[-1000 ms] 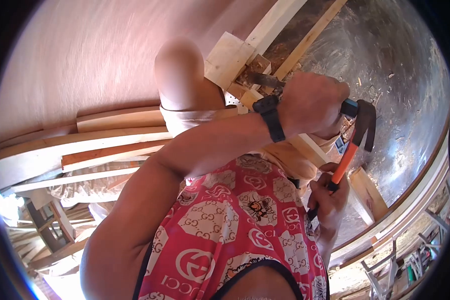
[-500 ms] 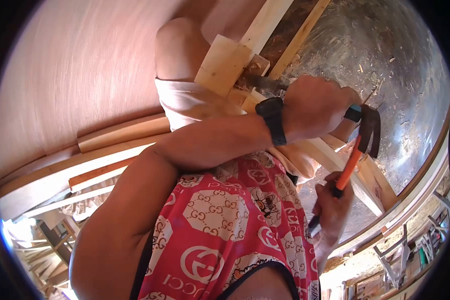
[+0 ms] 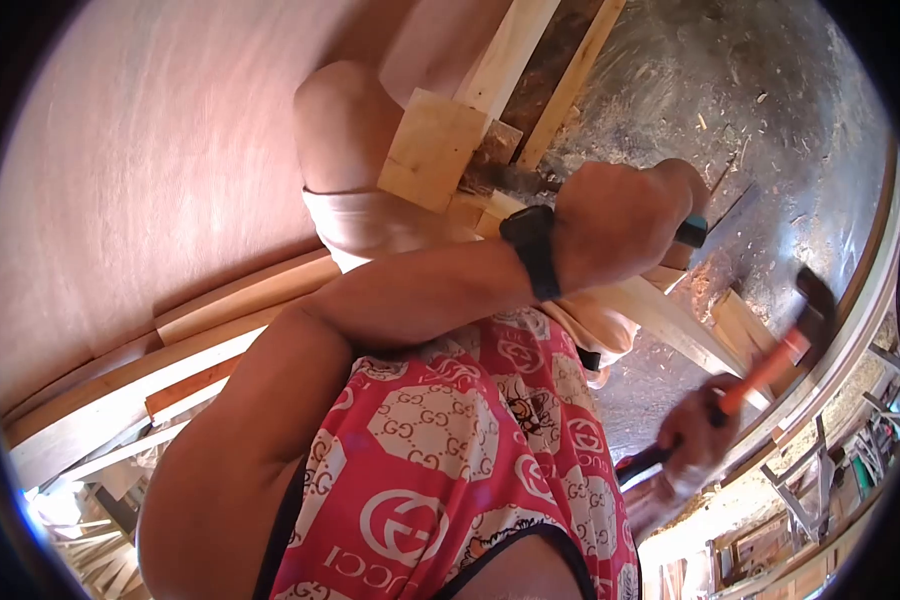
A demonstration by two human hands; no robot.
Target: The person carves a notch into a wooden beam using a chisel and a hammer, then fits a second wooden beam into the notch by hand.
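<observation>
My left hand (image 3: 620,220), with a black watch on its wrist, is closed around a chisel. The dark blade (image 3: 515,180) points left toward the notch among the wooden pieces, and a black and teal handle end (image 3: 691,231) sticks out past my fist. A square-ended wooden block (image 3: 432,150) lies just beyond the blade. Down at the right, my right hand (image 3: 700,430) grips a claw hammer (image 3: 765,375) with an orange shaft and black grip. Its dark head is slightly blurred and stands apart from the chisel. Where the blade's tip meets the wood is hard to make out.
Long wooden strips (image 3: 575,80) run toward the top, and a pale beam (image 3: 670,325) crosses below my left hand. Wood shavings litter the grey floor (image 3: 770,130). A large plywood sheet (image 3: 150,150) fills the left. Metal clamps (image 3: 805,490) and timber sit at lower right.
The hammer has swung away from the chisel's handle end, down and to the right, with my right hand. My left hand stays on the chisel; the whole view has shifted slightly.
</observation>
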